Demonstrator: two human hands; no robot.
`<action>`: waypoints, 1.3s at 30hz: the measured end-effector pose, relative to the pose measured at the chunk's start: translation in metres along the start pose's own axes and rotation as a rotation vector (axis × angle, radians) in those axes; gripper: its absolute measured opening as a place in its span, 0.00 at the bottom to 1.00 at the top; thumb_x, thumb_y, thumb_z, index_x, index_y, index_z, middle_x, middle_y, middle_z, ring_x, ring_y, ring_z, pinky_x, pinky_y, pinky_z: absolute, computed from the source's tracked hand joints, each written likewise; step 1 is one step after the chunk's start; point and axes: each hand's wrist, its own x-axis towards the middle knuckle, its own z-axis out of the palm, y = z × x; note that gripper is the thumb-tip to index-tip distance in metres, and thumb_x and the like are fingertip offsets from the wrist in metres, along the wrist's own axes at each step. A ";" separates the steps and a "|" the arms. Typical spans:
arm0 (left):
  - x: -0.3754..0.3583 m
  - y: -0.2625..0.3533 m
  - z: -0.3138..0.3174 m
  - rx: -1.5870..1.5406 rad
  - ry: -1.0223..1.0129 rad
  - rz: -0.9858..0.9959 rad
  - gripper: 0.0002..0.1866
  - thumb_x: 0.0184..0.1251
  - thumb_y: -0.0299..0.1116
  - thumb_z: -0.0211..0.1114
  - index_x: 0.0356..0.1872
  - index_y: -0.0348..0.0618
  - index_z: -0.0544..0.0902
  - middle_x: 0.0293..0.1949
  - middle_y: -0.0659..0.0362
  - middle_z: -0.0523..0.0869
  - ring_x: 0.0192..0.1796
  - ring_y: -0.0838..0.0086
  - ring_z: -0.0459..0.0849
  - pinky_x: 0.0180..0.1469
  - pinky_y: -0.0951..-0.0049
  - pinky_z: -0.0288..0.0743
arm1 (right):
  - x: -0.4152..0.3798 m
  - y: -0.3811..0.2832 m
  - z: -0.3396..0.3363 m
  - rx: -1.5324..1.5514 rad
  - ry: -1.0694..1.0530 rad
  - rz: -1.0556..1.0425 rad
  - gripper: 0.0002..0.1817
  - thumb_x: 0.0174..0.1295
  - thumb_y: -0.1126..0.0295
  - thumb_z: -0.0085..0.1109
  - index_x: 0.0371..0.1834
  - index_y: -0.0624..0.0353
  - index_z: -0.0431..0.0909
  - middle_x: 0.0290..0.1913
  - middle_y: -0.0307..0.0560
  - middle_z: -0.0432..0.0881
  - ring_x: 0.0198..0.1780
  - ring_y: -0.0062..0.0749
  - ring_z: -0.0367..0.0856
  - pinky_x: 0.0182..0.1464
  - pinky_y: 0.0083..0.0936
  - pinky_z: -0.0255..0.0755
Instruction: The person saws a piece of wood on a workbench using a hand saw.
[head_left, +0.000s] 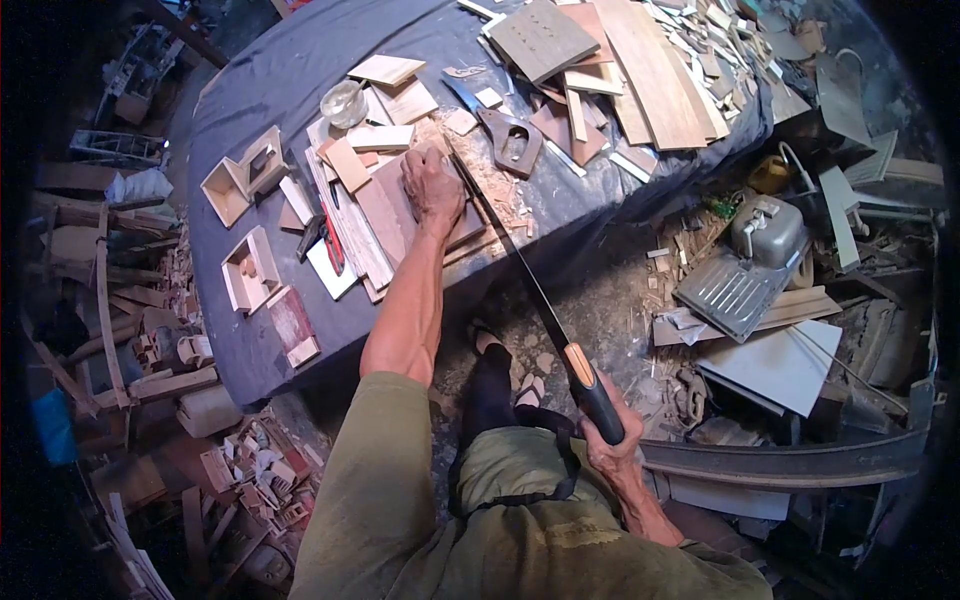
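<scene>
My right hand (pixel 612 440) is wrapped round the black and orange handle of a long saw (pixel 535 280). The saw's dark blade runs up to the left, its tip beside the wood near my left hand. My left hand (pixel 435 188) presses on a brown board (pixel 385 208) on the table, its fingers curled; what lies under the fingertips is hidden. Sawdust (pixel 495 190) is spread right of the blade. A second saw with a grey handle (pixel 512 142) and blue blade lies further right.
On the cloth-covered table (pixel 345 340) are small wooden boxes (pixel 250 268), a glass jar (pixel 344 104), a red tool (pixel 332 240) and stacked boards (pixel 650 75). A metal sink (pixel 735 290) and scrap wood lie on the floor at right.
</scene>
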 end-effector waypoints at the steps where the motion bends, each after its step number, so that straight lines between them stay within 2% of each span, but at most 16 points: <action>1: 0.000 -0.001 0.000 -0.006 -0.004 0.008 0.09 0.57 0.24 0.60 0.39 0.40 0.81 0.44 0.46 0.77 0.53 0.48 0.76 0.53 0.50 0.73 | 0.004 0.004 0.003 0.002 0.004 -0.016 0.33 0.55 0.81 0.66 0.69 0.62 0.76 0.45 0.56 0.90 0.42 0.27 0.89 0.46 0.22 0.78; 8: 0.000 -0.005 0.005 0.032 0.012 0.006 0.10 0.61 0.26 0.59 0.42 0.39 0.82 0.45 0.45 0.78 0.54 0.47 0.77 0.54 0.49 0.72 | 0.062 -0.010 0.036 -0.007 0.046 -0.181 0.33 0.55 0.82 0.64 0.68 0.59 0.77 0.45 0.58 0.89 0.40 0.28 0.89 0.42 0.23 0.79; 9: 0.001 -0.003 0.003 0.030 0.014 -0.003 0.09 0.61 0.26 0.60 0.42 0.39 0.82 0.45 0.45 0.78 0.54 0.47 0.77 0.54 0.49 0.72 | 0.057 -0.010 0.032 0.015 -0.005 -0.080 0.33 0.54 0.82 0.63 0.68 0.59 0.78 0.45 0.58 0.89 0.42 0.29 0.89 0.44 0.23 0.79; 10: 0.000 0.000 0.003 0.025 0.014 -0.013 0.09 0.61 0.26 0.60 0.42 0.39 0.83 0.45 0.45 0.78 0.54 0.47 0.77 0.54 0.49 0.72 | 0.047 -0.008 0.028 0.014 0.014 -0.076 0.32 0.54 0.82 0.63 0.68 0.59 0.78 0.46 0.57 0.89 0.43 0.29 0.90 0.45 0.23 0.79; 16: 0.000 0.000 0.001 0.017 -0.008 -0.009 0.08 0.61 0.26 0.59 0.40 0.39 0.82 0.46 0.44 0.78 0.53 0.47 0.77 0.54 0.49 0.73 | 0.011 -0.002 0.010 -0.054 0.075 -0.164 0.31 0.55 0.84 0.61 0.67 0.60 0.78 0.47 0.56 0.90 0.47 0.29 0.89 0.49 0.23 0.79; 17: 0.000 0.002 0.001 0.006 -0.012 -0.015 0.08 0.61 0.26 0.59 0.40 0.39 0.82 0.46 0.44 0.78 0.53 0.47 0.77 0.54 0.49 0.73 | 0.021 -0.004 0.017 0.014 0.083 -0.165 0.31 0.55 0.83 0.60 0.67 0.61 0.78 0.40 0.56 0.89 0.40 0.26 0.88 0.45 0.22 0.79; 20: 0.000 0.000 0.000 0.005 -0.001 -0.022 0.08 0.60 0.25 0.59 0.40 0.39 0.82 0.45 0.44 0.78 0.53 0.47 0.77 0.54 0.49 0.72 | 0.070 -0.012 0.043 0.023 0.030 -0.110 0.32 0.54 0.82 0.59 0.67 0.61 0.78 0.32 0.53 0.84 0.33 0.23 0.83 0.40 0.22 0.77; 23: 0.004 -0.002 0.005 0.031 0.036 -0.017 0.08 0.60 0.25 0.58 0.39 0.39 0.82 0.45 0.45 0.78 0.53 0.47 0.77 0.54 0.49 0.73 | 0.077 -0.009 0.044 0.056 0.005 -0.098 0.32 0.54 0.82 0.60 0.67 0.60 0.77 0.29 0.50 0.80 0.29 0.22 0.78 0.37 0.23 0.75; 29: 0.000 0.003 -0.002 0.031 0.001 -0.026 0.09 0.60 0.25 0.58 0.40 0.39 0.82 0.44 0.44 0.78 0.52 0.47 0.77 0.53 0.48 0.73 | 0.014 0.008 0.009 -0.078 0.064 -0.236 0.33 0.53 0.82 0.60 0.68 0.60 0.77 0.31 0.50 0.83 0.30 0.23 0.80 0.37 0.22 0.76; 33: 0.001 0.005 -0.004 0.009 0.010 0.006 0.10 0.59 0.25 0.58 0.41 0.39 0.82 0.44 0.45 0.77 0.52 0.47 0.77 0.53 0.48 0.72 | 0.058 -0.006 0.031 -0.034 0.053 -0.196 0.33 0.53 0.82 0.59 0.68 0.59 0.77 0.31 0.50 0.83 0.30 0.24 0.80 0.37 0.22 0.76; 36: 0.002 0.000 0.001 0.012 0.044 0.011 0.09 0.58 0.24 0.59 0.40 0.39 0.81 0.44 0.45 0.77 0.52 0.47 0.77 0.53 0.48 0.72 | 0.073 -0.013 0.035 0.027 -0.039 -0.075 0.33 0.53 0.82 0.60 0.68 0.59 0.77 0.31 0.50 0.83 0.29 0.24 0.80 0.37 0.22 0.76; 39: 0.001 0.003 0.001 0.011 0.023 -0.009 0.11 0.58 0.25 0.59 0.42 0.39 0.81 0.44 0.45 0.77 0.52 0.47 0.77 0.53 0.49 0.72 | 0.035 0.002 0.015 -0.054 0.022 -0.154 0.32 0.54 0.82 0.59 0.67 0.60 0.77 0.31 0.49 0.83 0.29 0.23 0.81 0.37 0.21 0.76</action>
